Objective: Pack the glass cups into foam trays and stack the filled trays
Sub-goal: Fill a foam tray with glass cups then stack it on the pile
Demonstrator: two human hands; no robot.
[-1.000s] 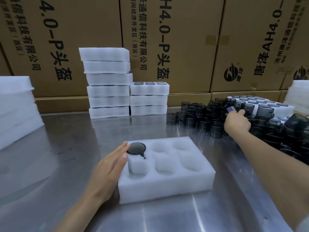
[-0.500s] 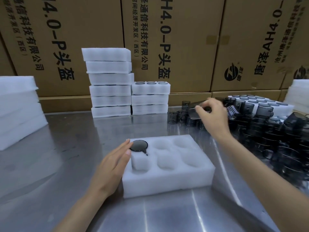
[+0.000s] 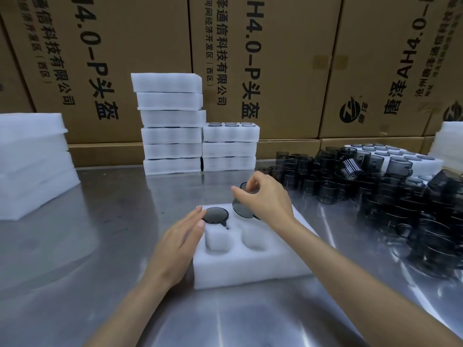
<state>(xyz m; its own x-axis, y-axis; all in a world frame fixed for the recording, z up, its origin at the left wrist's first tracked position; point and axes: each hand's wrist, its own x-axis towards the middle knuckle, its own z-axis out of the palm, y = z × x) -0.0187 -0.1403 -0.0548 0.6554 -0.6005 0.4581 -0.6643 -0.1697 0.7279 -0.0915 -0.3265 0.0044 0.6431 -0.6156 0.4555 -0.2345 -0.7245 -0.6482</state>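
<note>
A white foam tray (image 3: 250, 269) with round pockets lies in the middle of the steel table. One dark glass cup (image 3: 215, 214) sits in its far left pocket. My left hand (image 3: 179, 242) rests flat against the tray's left side, fingertips beside that cup. My right hand (image 3: 265, 199) holds a second dark glass cup (image 3: 241, 209) over the far middle pocket, fingers curled round it. A heap of loose dark glass cups (image 3: 375, 191) lies on the table to the right.
Two stacks of filled foam trays (image 3: 171, 126) (image 3: 229, 146) stand at the back. Empty foam trays (image 3: 32, 166) are piled at the left and more foam (image 3: 448, 144) at the far right. Cardboard boxes (image 3: 263, 58) wall off the back.
My right hand picked a cup from the heap and carried it left to the tray's far middle pocket. My left hand stayed against the tray.
</note>
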